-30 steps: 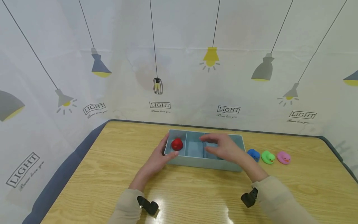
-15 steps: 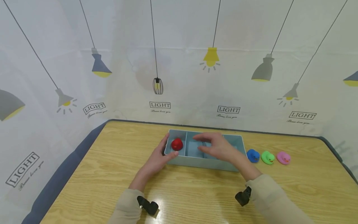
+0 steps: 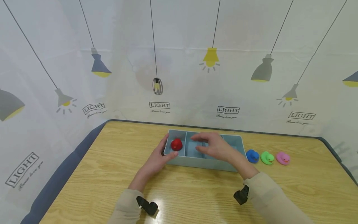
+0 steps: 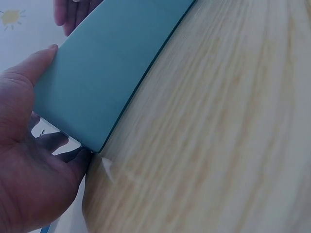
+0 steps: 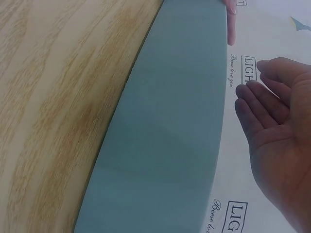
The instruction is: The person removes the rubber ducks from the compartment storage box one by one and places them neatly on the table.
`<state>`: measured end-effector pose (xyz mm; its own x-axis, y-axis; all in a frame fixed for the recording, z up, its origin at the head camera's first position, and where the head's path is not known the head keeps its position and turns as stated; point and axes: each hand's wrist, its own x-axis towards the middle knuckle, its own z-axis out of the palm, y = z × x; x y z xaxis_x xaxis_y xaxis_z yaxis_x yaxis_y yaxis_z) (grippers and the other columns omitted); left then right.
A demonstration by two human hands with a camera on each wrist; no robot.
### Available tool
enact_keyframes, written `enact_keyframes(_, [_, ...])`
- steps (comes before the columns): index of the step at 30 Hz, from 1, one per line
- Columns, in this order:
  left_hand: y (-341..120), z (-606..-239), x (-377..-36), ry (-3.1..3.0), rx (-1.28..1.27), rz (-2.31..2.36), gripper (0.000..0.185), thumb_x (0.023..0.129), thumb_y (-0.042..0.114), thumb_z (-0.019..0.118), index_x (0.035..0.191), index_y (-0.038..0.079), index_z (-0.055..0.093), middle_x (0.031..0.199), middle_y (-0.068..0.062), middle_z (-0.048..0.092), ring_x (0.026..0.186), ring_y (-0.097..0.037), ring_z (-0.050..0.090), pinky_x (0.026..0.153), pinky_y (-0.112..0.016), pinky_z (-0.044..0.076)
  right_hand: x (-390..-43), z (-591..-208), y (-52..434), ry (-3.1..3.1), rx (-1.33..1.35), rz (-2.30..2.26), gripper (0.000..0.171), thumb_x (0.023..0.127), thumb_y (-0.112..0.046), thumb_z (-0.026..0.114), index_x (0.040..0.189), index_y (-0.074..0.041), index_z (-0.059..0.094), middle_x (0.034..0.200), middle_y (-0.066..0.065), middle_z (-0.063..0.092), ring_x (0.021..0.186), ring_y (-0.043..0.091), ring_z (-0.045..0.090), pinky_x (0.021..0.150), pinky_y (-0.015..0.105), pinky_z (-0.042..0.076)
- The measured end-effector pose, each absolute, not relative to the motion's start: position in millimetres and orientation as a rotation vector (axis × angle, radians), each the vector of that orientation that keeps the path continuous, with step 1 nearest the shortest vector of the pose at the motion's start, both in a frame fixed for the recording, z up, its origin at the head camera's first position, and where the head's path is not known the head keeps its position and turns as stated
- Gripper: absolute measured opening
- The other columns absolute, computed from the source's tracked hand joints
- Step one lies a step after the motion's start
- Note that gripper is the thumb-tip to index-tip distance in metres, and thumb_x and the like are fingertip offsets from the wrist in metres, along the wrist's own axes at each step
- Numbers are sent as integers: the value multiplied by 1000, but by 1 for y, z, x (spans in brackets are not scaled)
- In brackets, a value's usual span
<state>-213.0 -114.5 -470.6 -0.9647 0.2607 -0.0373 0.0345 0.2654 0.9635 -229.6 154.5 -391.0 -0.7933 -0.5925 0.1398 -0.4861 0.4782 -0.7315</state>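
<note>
A blue-grey divided box (image 3: 201,162) lies lengthwise on the table, its plain long front wall filling much of both wrist views. My left hand (image 3: 155,159) holds the box's left end, thumb at the front rim and fingers along the end wall. In the leftmost compartment sits a red rubber duck (image 3: 176,144). Over the middle compartments hovers my right hand (image 3: 216,146), its fingers loosely bent, thumb apart and nothing between them; the right wrist view shows this hand (image 5: 279,114) above the rim. It covers part of the dividers in the head view.
Just right of the box, a blue duck (image 3: 253,156), a green duck (image 3: 267,158) and a pink duck (image 3: 283,158) stand in a row on the wooden table (image 3: 179,193). A white curtain (image 3: 184,71) printed with lamps hangs behind the table's back edge.
My right hand has shifted a little left over the box, uncovering more of the right compartment and the blue duck. My left hand, the box and the ducks have stayed put.
</note>
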Motion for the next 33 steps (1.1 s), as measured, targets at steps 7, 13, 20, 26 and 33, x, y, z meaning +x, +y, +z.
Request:
enact_keyframes(7, [-115, -470, -213, 2343, 277, 1779, 92, 96, 37, 74, 166, 31, 16, 169, -6, 21, 152, -32, 25, 119, -54, 27, -231, -392, 154, 2590, -951, -1199, 37, 96, -3, 67, 132, 4, 65, 131, 21, 66, 124, 35, 62, 104, 47, 49])
enact_keyframes(13, [-114, -470, -213, 2343, 262, 1777, 92, 95, 36, 74, 166, 31, 16, 169, -6, 21, 152, -32, 25, 119, -54, 27, -233, -394, 153, 2601, -983, -1180, 36, 96, -4, 67, 131, 5, 65, 129, 22, 66, 123, 36, 62, 103, 47, 50])
enact_keyframes(20, [-115, -471, -215, 2327, 257, 1790, 91, 95, 37, 74, 166, 33, 16, 169, -6, 22, 152, -33, 24, 120, -55, 25, -235, -393, 151, 2630, -934, -1136, 37, 97, -6, 66, 133, 3, 65, 132, 18, 66, 124, 33, 61, 104, 47, 49])
enact_keyframes(26, [-115, -472, -214, 2334, 272, 1783, 91, 95, 37, 74, 166, 32, 16, 169, -6, 22, 152, -33, 25, 120, -55, 26, -235, -392, 147, 2628, -931, -1145, 36, 100, -12, 67, 133, 2, 66, 132, 18, 66, 124, 33, 62, 103, 47, 50])
enact_keyframes(33, [-115, -473, -214, 2325, 294, 1795, 92, 95, 36, 74, 166, 31, 16, 169, -6, 21, 152, -32, 25, 119, -54, 27, -237, -393, 141, 2624, -936, -1140, 35, 101, -14, 66, 133, 0, 66, 132, 15, 66, 125, 31, 61, 104, 47, 49])
